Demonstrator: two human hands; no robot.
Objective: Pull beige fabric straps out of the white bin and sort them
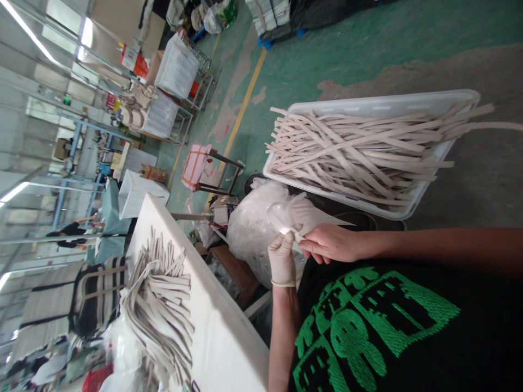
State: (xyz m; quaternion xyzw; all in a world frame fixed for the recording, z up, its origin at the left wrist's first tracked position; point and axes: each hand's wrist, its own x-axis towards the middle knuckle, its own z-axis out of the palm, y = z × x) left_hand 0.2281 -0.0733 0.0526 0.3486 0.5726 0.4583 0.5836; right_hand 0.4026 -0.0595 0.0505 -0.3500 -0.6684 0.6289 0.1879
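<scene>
A white table [229, 343] bears pale strips [163, 305]; left hand [283, 258] and right hand [329, 242] pinch white material [294, 234] between fingers.

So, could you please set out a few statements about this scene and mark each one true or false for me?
1. The left hand wears a pale glove, while the right hand is bare. True.
2. The two hands are held wide apart. False: they are close together, their fingers at a small pale piece, too small to identify.
3. A bundle of strips lies on the white table. True.
4. The white tub holds only folded cloths. False: it holds many long pale strips.
5. The design on the shirt is red. False: the design on the dark shirt is green.
</scene>
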